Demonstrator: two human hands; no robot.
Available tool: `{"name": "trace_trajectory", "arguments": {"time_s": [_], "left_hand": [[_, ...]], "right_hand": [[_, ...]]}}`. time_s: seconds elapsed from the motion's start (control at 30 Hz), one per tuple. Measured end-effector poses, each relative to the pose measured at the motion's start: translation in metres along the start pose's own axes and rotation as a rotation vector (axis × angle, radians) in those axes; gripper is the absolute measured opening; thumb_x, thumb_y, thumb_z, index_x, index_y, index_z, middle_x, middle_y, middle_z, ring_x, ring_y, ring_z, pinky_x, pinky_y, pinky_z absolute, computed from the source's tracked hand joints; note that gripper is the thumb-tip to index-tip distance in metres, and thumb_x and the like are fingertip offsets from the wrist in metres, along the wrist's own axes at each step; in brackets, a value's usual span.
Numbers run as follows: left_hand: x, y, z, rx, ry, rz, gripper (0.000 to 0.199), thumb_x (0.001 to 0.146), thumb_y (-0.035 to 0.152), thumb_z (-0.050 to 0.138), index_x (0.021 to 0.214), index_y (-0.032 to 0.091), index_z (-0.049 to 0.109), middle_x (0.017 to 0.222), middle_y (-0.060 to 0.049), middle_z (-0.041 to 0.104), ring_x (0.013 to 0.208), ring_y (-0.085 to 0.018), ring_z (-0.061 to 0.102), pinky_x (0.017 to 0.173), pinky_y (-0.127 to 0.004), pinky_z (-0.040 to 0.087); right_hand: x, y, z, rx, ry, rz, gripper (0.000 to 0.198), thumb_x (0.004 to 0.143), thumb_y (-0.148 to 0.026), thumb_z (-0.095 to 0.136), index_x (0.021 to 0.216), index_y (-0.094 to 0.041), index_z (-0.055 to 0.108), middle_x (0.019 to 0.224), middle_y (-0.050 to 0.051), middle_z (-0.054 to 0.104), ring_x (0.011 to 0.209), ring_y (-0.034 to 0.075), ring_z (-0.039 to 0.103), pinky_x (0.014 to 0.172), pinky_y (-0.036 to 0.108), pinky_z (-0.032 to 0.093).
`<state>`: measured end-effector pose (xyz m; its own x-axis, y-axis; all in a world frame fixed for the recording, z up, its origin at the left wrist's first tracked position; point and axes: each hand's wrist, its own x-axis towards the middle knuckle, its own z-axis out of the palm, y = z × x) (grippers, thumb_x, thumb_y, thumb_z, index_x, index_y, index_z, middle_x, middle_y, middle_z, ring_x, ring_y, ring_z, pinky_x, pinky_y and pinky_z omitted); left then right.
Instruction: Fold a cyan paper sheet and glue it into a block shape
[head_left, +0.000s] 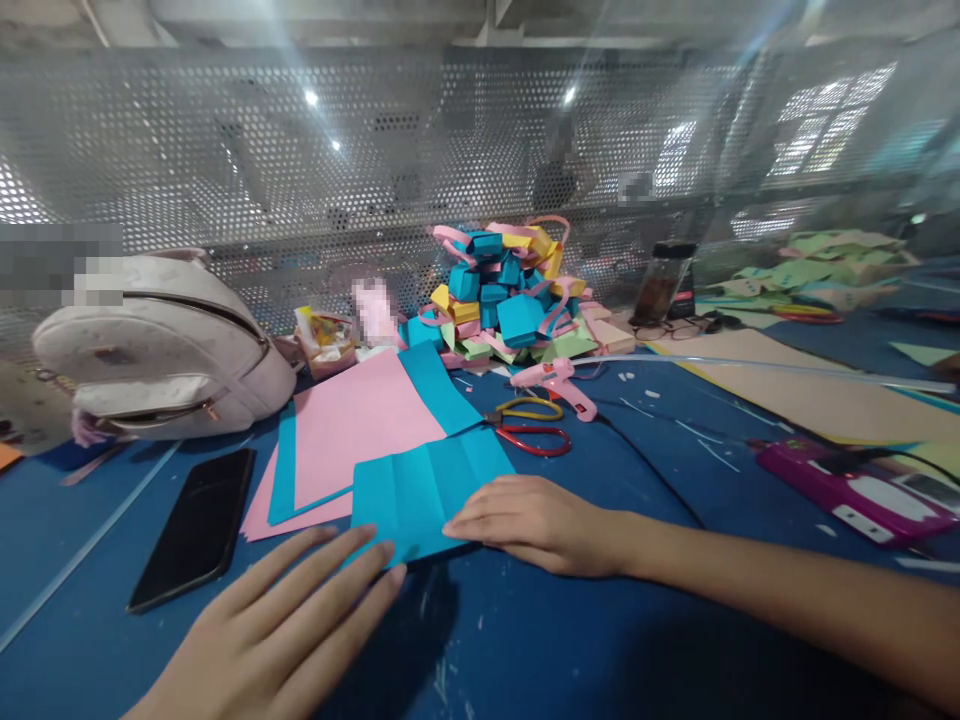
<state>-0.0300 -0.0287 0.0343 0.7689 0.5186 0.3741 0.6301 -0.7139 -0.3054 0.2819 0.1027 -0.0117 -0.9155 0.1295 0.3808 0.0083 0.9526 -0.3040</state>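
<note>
A creased sheet of blue paper (431,490) lies in front of me, its folds running from front to back. At its near left corner, my left hand (292,610) is open, fingers stretched out and spread, with the fingertips over the paper. My right hand (536,525) rests flat on the near right part of the sheet, fingers extended and the thumb tucked close. Under and behind the creased sheet is a stack of pink paper (360,420) and blue sheets. Scissors (532,435) with one yellow and one red handle touch the paper's far right side.
A pink glue gun (559,382) lies beyond the scissors, before a heap of small paper boxes (502,290). At left are a black phone (196,525) and a white backpack (165,350). A magenta power strip (855,490) and a lidded bottle (664,285) stand right.
</note>
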Motion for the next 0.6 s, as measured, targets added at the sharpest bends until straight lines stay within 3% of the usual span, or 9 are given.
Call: {"name": "trace_trajectory", "arguments": {"time_s": [0.03,0.1,0.3,0.43,0.6], "left_hand": [[0.009,-0.003,0.004,0.04,-0.014,0.041,0.042,0.101,0.022,0.037,0.142,0.024,0.049,0.14,0.0,0.056,0.131,-0.022,0.051,0.119,-0.038,0.025],[0.022,-0.005,0.016,0.04,0.002,0.033,0.043,0.1,0.019,0.041,0.143,0.022,0.046,0.139,-0.002,0.058,0.129,-0.022,0.053,0.116,-0.04,0.032],[0.029,-0.013,0.056,-0.19,-0.093,-0.032,0.039,0.104,0.021,0.032,0.138,0.019,0.05,0.127,-0.007,0.066,0.112,-0.021,0.066,0.094,-0.04,0.057],[0.026,-0.017,0.061,-0.288,-0.081,-0.093,0.041,0.101,0.02,0.037,0.141,0.02,0.046,0.125,-0.008,0.068,0.11,-0.022,0.067,0.092,-0.04,0.058],[0.026,-0.018,0.057,-0.308,-0.174,-0.148,0.053,0.099,0.022,0.044,0.15,0.026,0.032,0.139,-0.004,0.057,0.122,-0.024,0.059,0.104,-0.044,0.048]], "right_hand": [[0.0,0.0,-0.001,0.013,-0.001,0.002,0.04,0.102,-0.017,0.037,0.14,-0.015,0.048,0.13,0.012,0.061,0.119,0.021,0.055,0.098,0.037,0.043],[0.0,0.0,-0.004,0.052,0.002,0.025,0.039,0.102,-0.017,0.038,0.138,-0.016,0.05,0.128,0.011,0.063,0.116,0.02,0.056,0.097,0.035,0.043],[0.0,0.001,-0.008,0.169,-0.012,0.134,0.037,0.101,-0.017,0.042,0.136,-0.019,0.055,0.124,0.008,0.065,0.111,0.017,0.058,0.094,0.031,0.045],[0.0,0.005,-0.009,0.216,-0.012,0.213,0.034,0.101,-0.026,0.046,0.133,-0.021,0.058,0.126,0.006,0.065,0.115,0.017,0.058,0.098,0.032,0.044],[-0.005,0.013,-0.009,0.229,-0.003,0.264,0.035,0.102,-0.03,0.045,0.133,-0.022,0.058,0.133,0.005,0.062,0.126,0.017,0.052,0.108,0.036,0.038]]}}
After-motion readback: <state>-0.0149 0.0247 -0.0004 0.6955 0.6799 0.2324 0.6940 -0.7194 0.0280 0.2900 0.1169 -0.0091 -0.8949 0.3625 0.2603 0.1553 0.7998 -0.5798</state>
